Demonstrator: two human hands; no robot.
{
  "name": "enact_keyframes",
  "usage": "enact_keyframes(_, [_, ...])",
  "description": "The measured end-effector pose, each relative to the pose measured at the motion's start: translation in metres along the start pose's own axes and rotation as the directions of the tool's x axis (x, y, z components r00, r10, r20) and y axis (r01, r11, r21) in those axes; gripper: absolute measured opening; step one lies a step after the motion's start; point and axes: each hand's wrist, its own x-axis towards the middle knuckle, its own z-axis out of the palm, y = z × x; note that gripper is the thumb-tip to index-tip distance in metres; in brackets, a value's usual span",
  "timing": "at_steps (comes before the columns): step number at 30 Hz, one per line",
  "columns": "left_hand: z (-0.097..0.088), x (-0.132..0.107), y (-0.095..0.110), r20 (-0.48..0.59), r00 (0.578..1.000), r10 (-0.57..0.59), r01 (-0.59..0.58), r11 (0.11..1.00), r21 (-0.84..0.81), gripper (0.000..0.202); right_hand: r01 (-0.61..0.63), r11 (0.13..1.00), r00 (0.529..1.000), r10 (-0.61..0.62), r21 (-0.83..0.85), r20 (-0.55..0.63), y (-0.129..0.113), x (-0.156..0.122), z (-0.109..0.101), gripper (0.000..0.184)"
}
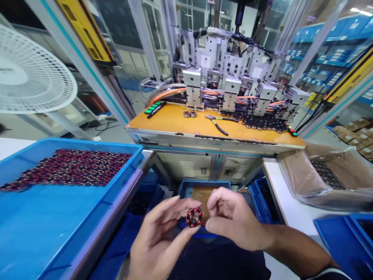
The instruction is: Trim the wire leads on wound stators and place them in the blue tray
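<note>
A tall silver-grey metal machine with block-shaped heads and orange hoses [230, 64] stands well beyond the grip, behind a flat orange worktop with a chipped front edge [180, 126]. To the left of the grip lies a wide, shallow blue plastic tray [43, 225], its far part covered with close-packed red-and-black wound rings [87, 167]. Farther left, past the tray, is a round white fan with a slotted guard [37, 74]. Well to the right of the grip sits a brown cardboard box lined with clear plastic [346, 165], dark small parts inside. Below the grip is a blue plastic bin [205, 183] with a brown sheet in it.

The bare left hand [161, 233] makes the grip, pinching between thumb and fingertips. The bare right hand [234, 217] is just right of it, fingers curled and thumb pointing toward the grip; whether it holds or touches anything I cannot tell.

Ahead of the grip, on the worktop, lie dark-handled metal pliers [214, 120], a black pen-shaped marker [156, 110] farther left, and two short round metal pieces [190, 114] between them. Within the grip itself is a small ring with red windings and an open centre [189, 218], its opening facing the camera.
</note>
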Motion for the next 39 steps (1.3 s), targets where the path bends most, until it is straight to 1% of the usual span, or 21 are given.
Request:
enact_keyframes(2, [-0.001, -0.004, 0.001, 0.015, 1.0, -0.011, 0.011, 1.0, 0.016, 0.046, -0.023, 1.0, 1.0, 0.023, 0.0, 0.009, -0.003, 0.002, 0.001, 0.043])
enact_keyframes(3, [-0.002, -0.005, 0.001, 0.018, 0.999, -0.041, 0.041, 0.999, 0.014, 0.046, -0.027, 1.0, 1.0, 0.027, 0.015, 0.004, -0.001, 0.002, 0.002, 0.045])
enact_keyframes(5, [-0.004, -0.003, 0.004, 0.024, 0.989, -0.146, 0.146, 0.989, -0.01, 0.045, -0.016, 0.998, 1.0, 0.017, 0.059, -0.016, 0.005, 0.0, 0.004, 0.048])
enact_keyframes(8, [-0.007, 0.003, 0.009, 0.059, 0.952, -0.3, 0.303, 0.951, -0.052, 0.032, -0.015, 0.997, 1.0, 0.013, 0.079, 0.018, 0.012, -0.004, 0.002, 0.049])
enact_keyframes(11, [-0.009, 0.01, 0.012, 0.108, 0.918, -0.382, 0.389, 0.92, -0.054, 0.027, -0.024, 1.0, 0.998, 0.023, 0.001, 0.059, 0.006, -0.004, -0.005, 0.049])
enact_keyframes(13, [-0.008, 0.012, 0.012, 0.15, 0.906, -0.397, 0.407, 0.912, -0.047, 0.029, -0.022, 0.997, 0.998, 0.026, -0.076, 0.056, -0.002, -0.001, -0.008, 0.045])
enact_keyframes(15, [-0.008, 0.012, 0.01, 0.184, 0.906, -0.382, 0.393, 0.919, -0.024, 0.033, -0.034, 0.989, 0.998, 0.042, -0.141, 0.049, -0.009, 0.002, -0.008, 0.038])
enact_keyframes(18, [-0.008, 0.012, 0.006, 0.184, 0.905, -0.384, 0.382, 0.923, 0.05, 0.029, -0.076, 0.981, 0.996, 0.084, -0.181, 0.039, -0.012, 0.006, -0.008, 0.03])
enact_keyframes(20, [-0.01, 0.011, 0.004, 0.165, 0.892, -0.42, 0.413, 0.908, 0.075, 0.025, -0.121, 0.981, 0.99, 0.131, -0.15, 0.06, -0.012, 0.008, -0.011, 0.031])
enact_keyframes(22, [-0.012, 0.012, 0.003, 0.162, 0.867, -0.471, 0.471, 0.881, 0.043, 0.027, -0.185, 0.976, 0.976, 0.197, -0.117, 0.098, -0.015, 0.011, -0.018, 0.035])
enact_keyframes(24, [-0.013, 0.013, 0.004, 0.186, 0.84, -0.509, 0.52, 0.854, -0.01, 0.03, -0.25, 0.96, 0.955, 0.266, -0.127, 0.133, -0.021, 0.014, -0.026, 0.037])
enact_keyframes(25, [-0.012, 0.013, 0.005, 0.202, 0.834, -0.514, 0.529, 0.848, -0.028, 0.031, -0.274, 0.951, 0.946, 0.293, -0.143, 0.138, -0.023, 0.016, -0.029, 0.037])
enact_keyframes(27, [-0.011, 0.014, 0.006, 0.212, 0.839, -0.502, 0.519, 0.854, -0.031, 0.03, -0.305, 0.937, 0.934, 0.33, -0.172, 0.139, -0.028, 0.018, -0.032, 0.037])
enact_keyframes(29, [-0.01, 0.015, 0.006, 0.199, 0.849, -0.49, 0.502, 0.865, -0.008, 0.028, -0.32, 0.929, 0.925, 0.349, -0.189, 0.152, -0.029, 0.018, -0.031, 0.037])
enact_keyframes(30, [-0.01, 0.016, 0.005, 0.197, 0.849, -0.49, 0.498, 0.867, 0.008, 0.028, -0.326, 0.925, 0.919, 0.358, -0.194, 0.164, -0.029, 0.017, -0.03, 0.035])
enact_keyframes(32, [-0.01, 0.017, 0.004, 0.235, 0.839, -0.49, 0.495, 0.868, 0.041, 0.028, -0.331, 0.922, 0.911, 0.368, -0.203, 0.188, -0.029, 0.015, -0.031, 0.026])
enact_keyframes(34, [-0.012, 0.018, 0.004, 0.261, 0.834, -0.487, 0.491, 0.87, 0.055, 0.028, -0.317, 0.914, 0.898, 0.375, -0.253, 0.229, -0.032, 0.014, -0.036, 0.017])
enact_keyframes(36, [-0.012, 0.019, 0.006, 0.247, 0.834, -0.494, 0.5, 0.865, 0.045, 0.028, -0.24, 0.904, 0.894, 0.347, -0.353, 0.282, -0.04, 0.015, -0.045, 0.016])
enact_keyframes(37, [-0.012, 0.019, 0.007, 0.232, 0.831, -0.505, 0.511, 0.859, 0.036, 0.029, -0.17, 0.901, 0.906, 0.302, -0.399, 0.297, -0.044, 0.018, -0.049, 0.017])
enact_keyframes(39, [-0.01, 0.02, 0.009, 0.233, 0.818, -0.525, 0.533, 0.846, 0.035, 0.031, 0.016, 0.895, 0.932, 0.148, -0.446, 0.331, -0.051, 0.025, -0.052, 0.021])
